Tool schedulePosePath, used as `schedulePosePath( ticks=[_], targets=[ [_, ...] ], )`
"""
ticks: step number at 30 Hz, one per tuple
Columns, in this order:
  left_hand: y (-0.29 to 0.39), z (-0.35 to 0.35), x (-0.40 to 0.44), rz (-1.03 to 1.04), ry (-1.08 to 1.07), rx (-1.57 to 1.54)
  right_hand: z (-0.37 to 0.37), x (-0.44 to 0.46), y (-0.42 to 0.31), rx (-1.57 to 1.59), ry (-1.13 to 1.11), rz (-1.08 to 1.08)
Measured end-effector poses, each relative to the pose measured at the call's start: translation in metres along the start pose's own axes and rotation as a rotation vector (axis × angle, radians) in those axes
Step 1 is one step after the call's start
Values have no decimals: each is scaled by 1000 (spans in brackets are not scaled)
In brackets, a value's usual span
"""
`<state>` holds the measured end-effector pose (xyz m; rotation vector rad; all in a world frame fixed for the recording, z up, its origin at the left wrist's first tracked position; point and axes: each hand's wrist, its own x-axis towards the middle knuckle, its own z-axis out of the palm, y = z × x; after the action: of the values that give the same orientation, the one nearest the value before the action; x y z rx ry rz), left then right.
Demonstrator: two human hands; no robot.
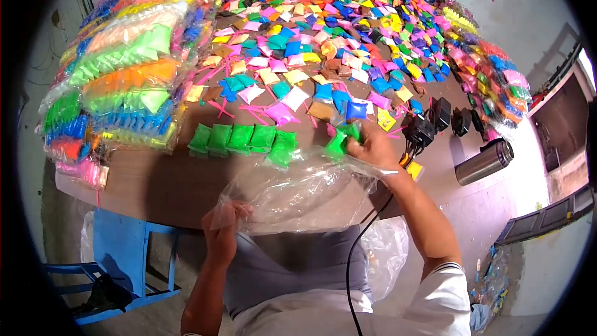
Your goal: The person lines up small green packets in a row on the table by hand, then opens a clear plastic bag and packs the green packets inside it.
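Observation:
A clear plastic bag [292, 194] spreads between my two hands over the table's front edge. My left hand [225, 216] is closed on the bag's left side. With its fingers pressed together, my right hand [373, 149] grips a green packet [337, 144], and the bag's right edge lies against that wrist. To the left, several green packets [241, 139] stand in a row on the brown table [118, 191]. The rightmost one of the row [284, 148] touches the bag's upper edge.
Many coloured packets [323, 31] cover the back of the table. Filled bags are stacked at the left [127, 68] and right [491, 74]. Black adapters [420, 130] and a steel flask [485, 162] are right of my right hand. A blue chair [121, 249] stands at lower left.

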<state>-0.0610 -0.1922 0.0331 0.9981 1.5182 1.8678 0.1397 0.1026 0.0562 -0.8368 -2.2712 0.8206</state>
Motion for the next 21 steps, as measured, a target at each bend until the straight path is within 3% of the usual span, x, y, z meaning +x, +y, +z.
schedulePosePath(
  ticks=[1,2,4,5,15,17,18,20,21],
  targets=[
    [1,0,-1,0,0,1,-9,-6,-11,-192,-99,-46],
    [2,1,-2,-1,-2,-33,-10,-10,-14,-192,-99,-46],
    [3,1,-4,0,0,-66,-13,-15,-20,-299,-331,-146],
    [3,2,-5,17,-3,-45,-16,-17,-25,-321,-423,-90],
    [4,-1,-15,-62,24,29,2,-26,-8,-166,-337,-322],
    [1,0,-17,-55,24,12,0,-22,-7,-136,-415,4],
    [0,0,-17,-46,24,-6,-1,-21,-3,-138,-416,7],
    [-3,-1,-19,-30,26,0,3,-18,15,111,-289,269],
    [-3,-1,-19,-10,26,7,3,-14,23,206,-281,235]
  ],
)
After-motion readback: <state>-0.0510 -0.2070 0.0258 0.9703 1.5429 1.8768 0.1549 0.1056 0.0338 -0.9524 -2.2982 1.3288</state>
